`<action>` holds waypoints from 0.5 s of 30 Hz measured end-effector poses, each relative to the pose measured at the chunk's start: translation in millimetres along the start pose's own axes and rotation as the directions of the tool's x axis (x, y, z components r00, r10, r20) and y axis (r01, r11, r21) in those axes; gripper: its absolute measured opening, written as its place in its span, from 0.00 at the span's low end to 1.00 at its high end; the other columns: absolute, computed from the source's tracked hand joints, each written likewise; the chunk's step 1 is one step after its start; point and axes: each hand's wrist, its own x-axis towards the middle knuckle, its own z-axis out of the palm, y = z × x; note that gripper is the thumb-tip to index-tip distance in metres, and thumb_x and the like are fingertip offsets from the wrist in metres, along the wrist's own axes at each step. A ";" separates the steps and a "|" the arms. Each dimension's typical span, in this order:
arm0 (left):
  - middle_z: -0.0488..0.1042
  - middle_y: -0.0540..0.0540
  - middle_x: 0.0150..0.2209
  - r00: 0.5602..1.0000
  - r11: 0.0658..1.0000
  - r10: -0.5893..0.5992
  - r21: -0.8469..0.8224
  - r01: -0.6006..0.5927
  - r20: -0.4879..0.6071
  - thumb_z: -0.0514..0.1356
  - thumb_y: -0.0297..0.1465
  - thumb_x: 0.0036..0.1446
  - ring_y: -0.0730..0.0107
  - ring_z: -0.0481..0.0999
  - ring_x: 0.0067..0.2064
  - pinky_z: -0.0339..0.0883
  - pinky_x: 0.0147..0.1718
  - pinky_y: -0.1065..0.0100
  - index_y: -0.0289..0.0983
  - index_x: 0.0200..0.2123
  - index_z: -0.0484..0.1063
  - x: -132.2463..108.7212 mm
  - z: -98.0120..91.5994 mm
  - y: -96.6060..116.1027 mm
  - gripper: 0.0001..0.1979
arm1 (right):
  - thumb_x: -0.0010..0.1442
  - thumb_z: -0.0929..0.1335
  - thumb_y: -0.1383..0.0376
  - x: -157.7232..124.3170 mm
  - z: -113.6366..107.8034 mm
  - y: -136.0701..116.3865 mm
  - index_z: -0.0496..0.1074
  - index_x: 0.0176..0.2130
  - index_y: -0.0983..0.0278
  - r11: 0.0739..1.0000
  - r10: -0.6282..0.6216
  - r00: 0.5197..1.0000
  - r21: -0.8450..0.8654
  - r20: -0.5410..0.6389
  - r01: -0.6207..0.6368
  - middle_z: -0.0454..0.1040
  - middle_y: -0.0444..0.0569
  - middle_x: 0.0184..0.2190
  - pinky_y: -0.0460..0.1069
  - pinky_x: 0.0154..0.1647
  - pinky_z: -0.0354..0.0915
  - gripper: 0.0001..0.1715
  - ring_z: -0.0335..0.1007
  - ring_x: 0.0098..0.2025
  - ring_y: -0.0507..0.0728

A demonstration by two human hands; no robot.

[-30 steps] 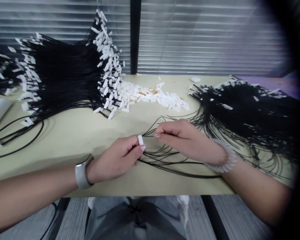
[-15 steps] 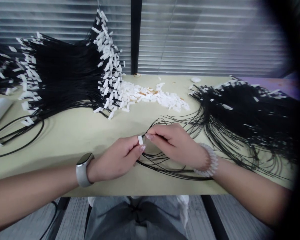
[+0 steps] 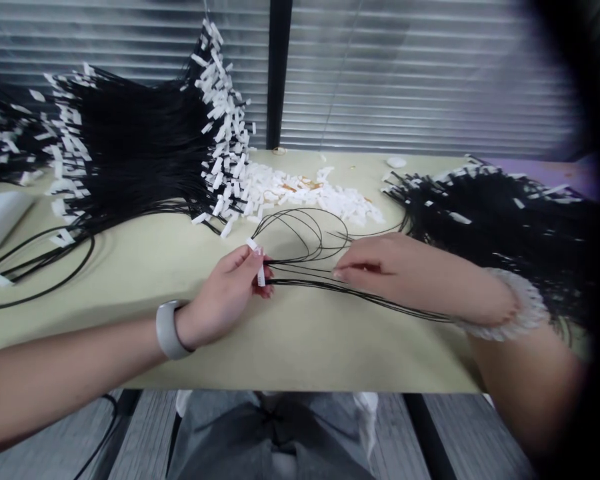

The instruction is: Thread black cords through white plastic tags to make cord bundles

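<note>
My left hand [image 3: 230, 285] is closed on the ends of several thin black cables [image 3: 320, 285], with small white end pieces [image 3: 261, 272] showing at the thumb and fingers. Some of these cables loop up and away over the table; others run right in a loose bundle, passing under my right wrist. My right hand [image 3: 400, 270] is closed in a pinch to the right, and thin black strands from the left hand lead to its fingertips. The exact grip there is partly hidden.
A tall stack of black cables [image 3: 145, 133] with white ends stands at the back left. A heap of small white pieces [image 3: 350, 203] lies mid-table. Another black cable pile [image 3: 485, 213] is at right. Looped cables [image 3: 93, 250] and a white object [image 3: 3, 217] sit at left.
My right hand has moved right, away from my left hand. My left hand has shifted slightly up and left, and more white end pieces show in it.
</note>
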 end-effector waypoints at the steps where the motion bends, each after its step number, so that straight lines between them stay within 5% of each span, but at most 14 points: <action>1: 0.65 0.50 0.27 1.000 1.000 0.001 0.012 -0.001 0.004 0.53 0.38 0.57 0.75 0.67 0.26 0.65 0.26 0.71 0.35 0.31 0.64 -0.5 0.1 0.4 0.11 | 0.58 0.63 0.59 2.0 3.3 -5.2 0.74 0.32 0.61 0.998 -0.007 1.000 -0.057 0.019 0.008 0.71 0.45 0.27 0.46 0.31 0.58 0.13 0.65 0.29 0.51; 8: 0.65 0.50 0.27 1.000 0.999 0.011 0.036 -0.012 0.014 0.53 0.39 0.58 0.76 0.67 0.27 0.65 0.28 0.71 0.35 0.31 0.64 -1.9 -0.6 0.5 0.12 | 0.57 0.62 0.65 9.5 11.6 -13.0 0.72 0.28 0.61 0.955 0.063 0.998 -0.288 -0.013 -0.064 0.69 0.45 0.22 0.47 0.29 0.57 0.12 0.64 0.26 0.51; 11: 0.65 0.50 0.27 1.000 1.000 0.010 0.020 -0.011 0.009 0.53 0.38 0.58 0.76 0.67 0.26 0.64 0.27 0.71 0.35 0.31 0.64 -1.1 -0.8 0.9 0.12 | 0.55 0.64 0.62 2.5 1.6 -7.9 0.74 0.29 0.60 0.937 0.099 0.971 -0.309 -0.217 -0.164 0.67 0.43 0.16 0.48 0.26 0.56 0.09 0.60 0.20 0.50; 13: 0.65 0.50 0.27 1.000 1.000 0.006 0.007 -0.006 -0.004 0.53 0.38 0.58 0.76 0.67 0.26 0.64 0.26 0.71 0.35 0.31 0.64 -0.7 -0.7 1.2 0.12 | 0.55 0.65 0.61 -2.6 -7.7 -0.2 0.75 0.32 0.60 0.924 0.129 0.853 -0.250 -0.506 -0.288 0.69 0.44 0.18 0.49 0.27 0.58 0.09 0.63 0.21 0.51; 15: 0.65 0.51 0.27 1.000 1.000 0.002 0.003 -0.002 -0.006 0.53 0.38 0.57 0.76 0.67 0.26 0.64 0.26 0.71 0.35 0.31 0.64 -0.6 -0.3 1.3 0.12 | 0.55 0.66 0.61 -6.0 -17.6 10.9 0.75 0.35 0.62 0.931 0.167 0.635 -0.090 -0.754 -0.353 0.73 0.49 0.25 0.51 0.31 0.60 0.10 0.67 0.27 0.55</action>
